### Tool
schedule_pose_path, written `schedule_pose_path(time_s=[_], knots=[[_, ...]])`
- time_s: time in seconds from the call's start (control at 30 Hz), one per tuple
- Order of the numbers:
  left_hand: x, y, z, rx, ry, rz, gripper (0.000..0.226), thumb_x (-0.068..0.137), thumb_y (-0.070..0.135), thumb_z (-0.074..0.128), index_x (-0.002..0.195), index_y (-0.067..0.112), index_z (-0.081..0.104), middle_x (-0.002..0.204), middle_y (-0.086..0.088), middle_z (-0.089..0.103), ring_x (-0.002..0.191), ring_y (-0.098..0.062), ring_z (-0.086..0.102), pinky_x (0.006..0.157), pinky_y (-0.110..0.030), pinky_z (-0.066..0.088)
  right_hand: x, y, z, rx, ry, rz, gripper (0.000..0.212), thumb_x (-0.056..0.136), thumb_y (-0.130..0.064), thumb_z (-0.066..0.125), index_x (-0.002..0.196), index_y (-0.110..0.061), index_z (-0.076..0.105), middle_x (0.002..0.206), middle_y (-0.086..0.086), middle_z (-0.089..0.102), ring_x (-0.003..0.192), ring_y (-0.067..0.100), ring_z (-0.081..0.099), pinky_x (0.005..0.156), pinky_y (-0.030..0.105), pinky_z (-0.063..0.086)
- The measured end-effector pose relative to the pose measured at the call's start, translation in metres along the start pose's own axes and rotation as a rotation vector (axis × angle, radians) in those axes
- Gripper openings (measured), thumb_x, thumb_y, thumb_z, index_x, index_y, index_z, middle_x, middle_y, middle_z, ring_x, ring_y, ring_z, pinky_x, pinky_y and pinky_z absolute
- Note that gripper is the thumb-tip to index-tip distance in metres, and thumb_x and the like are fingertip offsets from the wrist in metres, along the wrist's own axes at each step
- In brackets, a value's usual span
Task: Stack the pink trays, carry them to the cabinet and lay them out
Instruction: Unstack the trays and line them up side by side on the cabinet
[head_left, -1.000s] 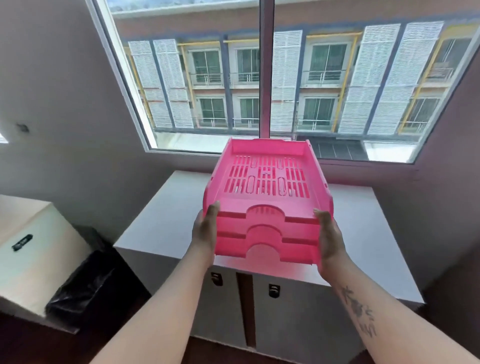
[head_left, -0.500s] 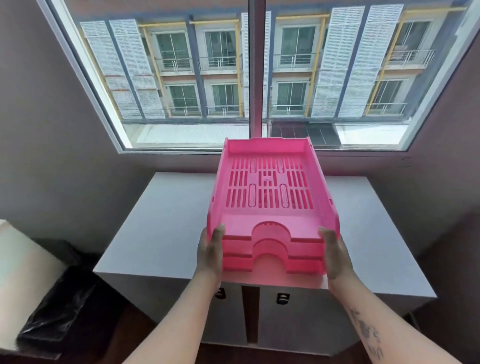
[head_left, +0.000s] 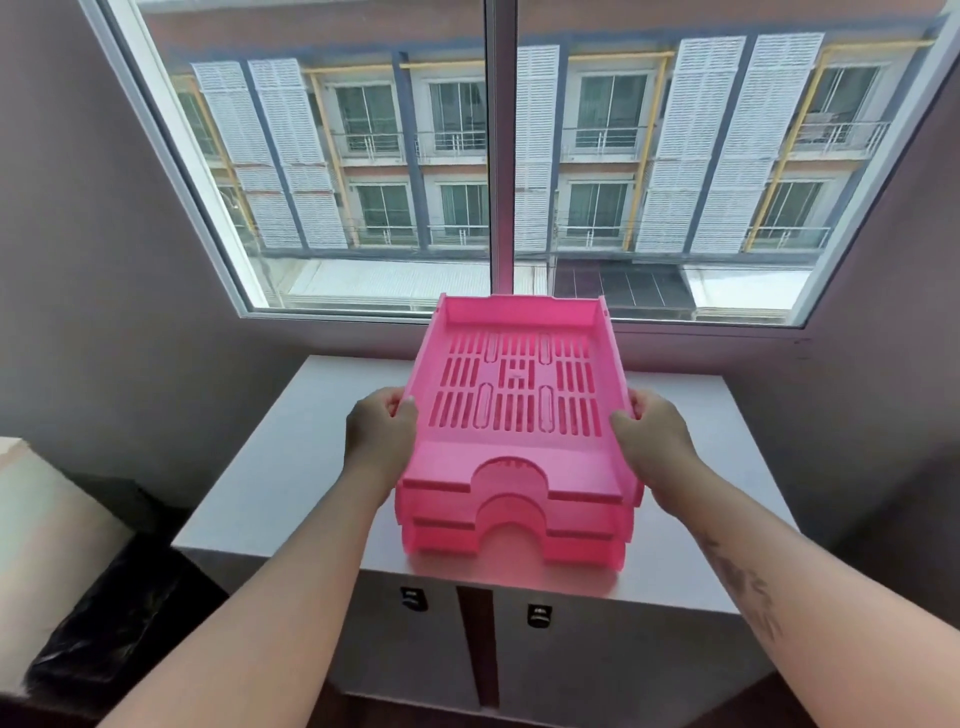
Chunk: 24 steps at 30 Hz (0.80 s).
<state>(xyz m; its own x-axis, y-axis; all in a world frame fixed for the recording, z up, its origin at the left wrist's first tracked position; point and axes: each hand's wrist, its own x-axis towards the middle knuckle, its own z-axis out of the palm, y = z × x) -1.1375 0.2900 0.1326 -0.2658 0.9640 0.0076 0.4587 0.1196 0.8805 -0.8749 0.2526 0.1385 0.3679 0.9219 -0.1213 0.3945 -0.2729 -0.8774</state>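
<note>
A stack of three pink slotted trays (head_left: 514, 467) rests on the white cabinet top (head_left: 291, 467) near its front edge, under the window. My left hand (head_left: 376, 441) grips the left side wall of the top tray (head_left: 514, 395), thumb over the rim. On the opposite wall my right hand (head_left: 654, 441) holds the same tray. The top tray's front edge sits a little higher than the two trays beneath it.
The cabinet has two doors with dark latches (head_left: 413, 597) below the stack. A large window (head_left: 498, 156) fills the wall behind. A black bin bag (head_left: 104, 623) and a pale box (head_left: 47, 519) stand low at the left. Dark walls close in on both sides.
The stack has come down onto the cabinet top. Both hands have slid from the front corners of the stack to the side walls of the top tray.
</note>
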Motion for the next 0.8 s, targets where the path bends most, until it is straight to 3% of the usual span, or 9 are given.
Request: schedule_pose_path(time_s=[0.07,0.13,0.3,0.4,0.5,0.57,0.7,0.8], knots=[[-0.001,0.003,-0.001,-0.003,0.039,0.024,0.027,0.097,0.017,0.049,0.089,0.007,0.072,0.087,-0.015,0.074,0.078,-0.033,0.068,0.064,-0.04,0.057,-0.002,-0.004,0.0,-0.007,0.071,-0.039,0.03,0.091,-0.008,0.043,0.107,-0.011,0.069,0.098,0.01,0.073,0.089,0.031,0.069,0.08,0.047,0.059],[0.003,0.004,-0.006,-0.006,0.073,0.046,0.027,0.096,0.017,0.05,0.09,0.006,0.073,0.085,-0.016,0.074,0.073,-0.033,0.066,0.062,-0.042,0.057,-0.002,-0.012,0.001,-0.016,0.104,-0.092,0.029,0.092,-0.008,0.043,0.106,-0.01,0.069,0.096,0.011,0.073,0.089,0.032,0.068,0.078,0.046,0.058],[0.016,-0.008,-0.042,-0.006,0.181,0.052,0.023,0.095,0.019,0.052,0.099,0.012,0.073,0.088,-0.013,0.074,0.075,-0.036,0.069,0.061,-0.051,0.058,0.002,-0.041,0.033,-0.027,0.051,-0.197,0.024,0.093,-0.007,0.045,0.104,-0.008,0.066,0.089,0.011,0.071,0.066,0.019,0.056,0.054,0.028,0.045],[0.029,-0.027,-0.08,0.014,0.247,0.036,0.023,0.094,0.02,0.052,0.1,0.017,0.074,0.089,-0.009,0.074,0.075,-0.034,0.07,0.06,-0.051,0.059,0.004,-0.06,0.076,-0.012,0.011,-0.233,0.023,0.092,-0.007,0.046,0.105,-0.003,0.065,0.094,0.024,0.069,0.066,0.021,0.05,0.054,0.032,0.041],[0.045,-0.052,-0.127,-0.006,0.326,0.003,0.027,0.095,0.018,0.052,0.111,0.011,0.073,0.094,-0.007,0.074,0.086,-0.032,0.071,0.066,-0.039,0.056,0.002,-0.086,0.131,0.034,-0.063,-0.278,0.024,0.094,-0.006,0.047,0.112,-0.004,0.064,0.097,0.027,0.068,0.067,0.02,0.049,0.055,0.04,0.047],[0.057,-0.069,-0.158,-0.021,0.362,-0.025,0.026,0.094,0.018,0.053,0.108,0.013,0.074,0.091,-0.005,0.073,0.086,-0.03,0.07,0.068,-0.037,0.056,0.0,-0.103,0.169,0.046,-0.107,-0.297,0.028,0.096,-0.007,0.047,0.119,-0.003,0.061,0.097,0.027,0.067,0.065,0.021,0.049,0.054,0.037,0.047],[0.082,-0.108,-0.197,-0.05,0.363,-0.086,0.022,0.092,0.02,0.054,0.101,0.017,0.073,0.09,-0.007,0.076,0.09,-0.032,0.072,0.078,-0.051,0.061,-0.003,-0.116,0.23,-0.014,-0.121,-0.289,0.03,0.095,-0.005,0.044,0.121,-0.003,0.06,0.078,0.012,0.062,0.054,0.015,0.044,0.045,0.025,0.036],[0.098,-0.141,-0.207,-0.073,0.343,-0.124,0.02,0.091,0.021,0.053,0.096,0.02,0.072,0.091,-0.008,0.077,0.09,-0.033,0.072,0.079,-0.052,0.061,-0.006,-0.112,0.267,-0.069,-0.114,-0.237,0.027,0.094,-0.004,0.044,0.116,-0.006,0.059,0.075,0.004,0.059,0.059,0.022,0.054,0.049,0.036,0.05]])
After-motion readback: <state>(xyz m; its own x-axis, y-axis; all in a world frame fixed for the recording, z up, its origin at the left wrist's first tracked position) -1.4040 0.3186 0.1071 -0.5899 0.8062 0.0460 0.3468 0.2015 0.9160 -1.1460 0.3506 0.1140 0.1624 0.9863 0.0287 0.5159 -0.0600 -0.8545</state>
